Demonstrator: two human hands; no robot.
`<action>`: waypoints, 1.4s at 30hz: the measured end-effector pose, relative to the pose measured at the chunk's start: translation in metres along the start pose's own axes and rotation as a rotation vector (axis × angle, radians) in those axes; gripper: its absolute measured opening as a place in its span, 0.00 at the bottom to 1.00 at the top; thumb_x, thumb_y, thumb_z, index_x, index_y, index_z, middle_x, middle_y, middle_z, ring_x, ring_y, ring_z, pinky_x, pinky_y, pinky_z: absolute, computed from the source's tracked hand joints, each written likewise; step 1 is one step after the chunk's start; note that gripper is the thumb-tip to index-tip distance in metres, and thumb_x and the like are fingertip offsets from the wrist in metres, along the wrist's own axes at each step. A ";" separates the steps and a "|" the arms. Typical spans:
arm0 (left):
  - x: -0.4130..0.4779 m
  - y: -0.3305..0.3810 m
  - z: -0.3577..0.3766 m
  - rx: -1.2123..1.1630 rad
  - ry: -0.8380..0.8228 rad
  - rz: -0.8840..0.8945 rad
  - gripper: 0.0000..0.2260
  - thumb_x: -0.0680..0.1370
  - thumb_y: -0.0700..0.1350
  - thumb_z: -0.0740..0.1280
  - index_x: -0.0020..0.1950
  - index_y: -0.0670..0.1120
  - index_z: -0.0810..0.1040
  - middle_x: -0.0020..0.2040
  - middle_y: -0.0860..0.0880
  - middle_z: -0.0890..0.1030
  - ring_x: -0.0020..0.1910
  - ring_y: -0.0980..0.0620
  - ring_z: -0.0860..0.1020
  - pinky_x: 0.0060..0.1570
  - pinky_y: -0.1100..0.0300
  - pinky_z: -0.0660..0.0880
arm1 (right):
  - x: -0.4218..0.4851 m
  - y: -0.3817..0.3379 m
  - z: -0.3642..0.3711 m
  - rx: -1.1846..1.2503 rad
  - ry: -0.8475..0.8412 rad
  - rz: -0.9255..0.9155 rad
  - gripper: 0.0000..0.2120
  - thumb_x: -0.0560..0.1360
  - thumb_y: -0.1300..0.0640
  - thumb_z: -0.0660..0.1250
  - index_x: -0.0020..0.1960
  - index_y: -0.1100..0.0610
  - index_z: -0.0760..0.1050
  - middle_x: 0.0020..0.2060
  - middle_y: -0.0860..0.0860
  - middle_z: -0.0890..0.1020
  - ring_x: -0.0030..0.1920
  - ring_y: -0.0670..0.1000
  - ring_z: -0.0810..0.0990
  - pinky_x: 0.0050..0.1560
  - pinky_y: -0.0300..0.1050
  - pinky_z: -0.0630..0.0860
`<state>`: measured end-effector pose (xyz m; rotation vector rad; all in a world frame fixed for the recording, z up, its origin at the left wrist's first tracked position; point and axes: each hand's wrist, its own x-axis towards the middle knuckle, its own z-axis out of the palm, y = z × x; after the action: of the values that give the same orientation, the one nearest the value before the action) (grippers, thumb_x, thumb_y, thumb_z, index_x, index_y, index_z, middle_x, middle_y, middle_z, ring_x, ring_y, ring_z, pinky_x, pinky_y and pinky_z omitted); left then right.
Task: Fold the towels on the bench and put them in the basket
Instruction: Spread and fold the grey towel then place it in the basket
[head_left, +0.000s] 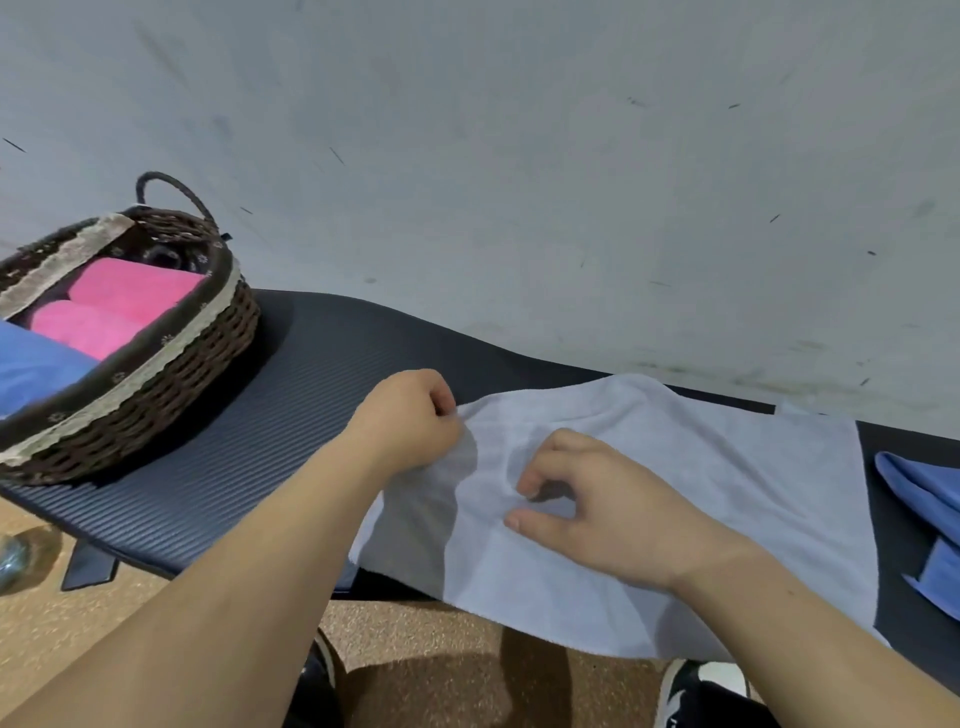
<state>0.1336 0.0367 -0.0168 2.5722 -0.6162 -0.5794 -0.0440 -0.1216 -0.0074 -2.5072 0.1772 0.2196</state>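
A pale lilac towel (701, 483) lies spread across the dark ribbed bench (249, 415), its near edge hanging over the front. My left hand (410, 421) grips the towel's far left corner with curled fingers. My right hand (587, 509) hovers over the towel's middle, fingers and thumb bent apart with nothing pinched between them. A brown wicker basket (171, 374) stands at the bench's left end. It holds two rolled pink towels (119, 306) and a blue towel (31, 364).
Another blue towel (919, 499) lies at the bench's right end. A grey wall (519, 156) rises right behind the bench. Below are a cork-coloured floor (426, 634), my dark shoes (691, 696) and a glass object (15, 556) at the left.
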 end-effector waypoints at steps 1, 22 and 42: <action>0.002 0.005 -0.002 -0.036 -0.031 -0.045 0.01 0.73 0.47 0.70 0.43 0.52 0.81 0.43 0.54 0.82 0.43 0.52 0.81 0.39 0.58 0.79 | 0.001 0.002 -0.001 0.028 0.027 0.008 0.18 0.73 0.33 0.67 0.54 0.44 0.80 0.52 0.38 0.75 0.54 0.41 0.78 0.59 0.45 0.79; -0.046 -0.041 -0.022 0.136 -0.090 -0.058 0.19 0.76 0.57 0.72 0.39 0.41 0.78 0.35 0.45 0.81 0.37 0.45 0.81 0.30 0.58 0.69 | 0.033 -0.016 0.013 -0.074 0.143 0.046 0.23 0.80 0.42 0.66 0.74 0.46 0.73 0.77 0.44 0.68 0.77 0.43 0.64 0.74 0.44 0.67; -0.032 -0.070 -0.025 0.252 -0.102 0.111 0.23 0.78 0.59 0.65 0.68 0.48 0.69 0.71 0.45 0.66 0.73 0.40 0.63 0.72 0.45 0.66 | 0.134 -0.069 0.056 -0.357 -0.069 0.442 0.34 0.81 0.33 0.46 0.83 0.41 0.43 0.84 0.44 0.40 0.83 0.60 0.38 0.76 0.73 0.45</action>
<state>0.1421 0.1171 -0.0212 2.7304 -0.9135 -0.6333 0.0930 -0.0435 -0.0401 -2.7759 0.7220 0.5576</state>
